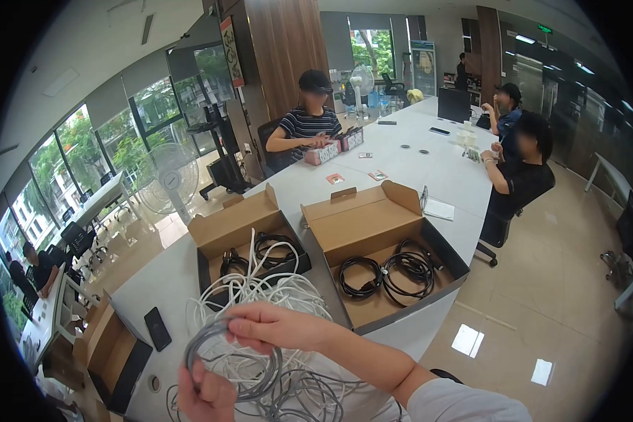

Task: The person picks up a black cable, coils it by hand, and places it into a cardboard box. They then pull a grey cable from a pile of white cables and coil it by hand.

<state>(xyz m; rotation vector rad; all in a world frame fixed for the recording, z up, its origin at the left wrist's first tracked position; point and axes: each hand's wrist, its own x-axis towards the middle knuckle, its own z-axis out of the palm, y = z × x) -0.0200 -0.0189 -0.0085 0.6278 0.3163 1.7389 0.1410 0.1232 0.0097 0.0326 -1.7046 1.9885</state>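
A looped coil of grey cable (198, 340) is held between my two hands. My right hand (271, 327) pinches the top of the loop between thumb and fingers. Lower down, my left hand (207, 392) is closed around the coil's left side. Beneath both hands spreads a tangled pile of white cables (292, 290), with more grey cables (316, 394) at its near edge. Just beyond the pile stands an open cardboard box (235, 224) with black cables inside. Another open box (366, 219), to the right, contains coiled black cables (429, 264).
A dark phone (157, 329) lies left of the pile, and a third open box (119, 376) sits at the lower left. Across the white table (401, 169), a person (309, 119) handles small boxes. Two people sit at the right side. A fan (172, 179) stands left.
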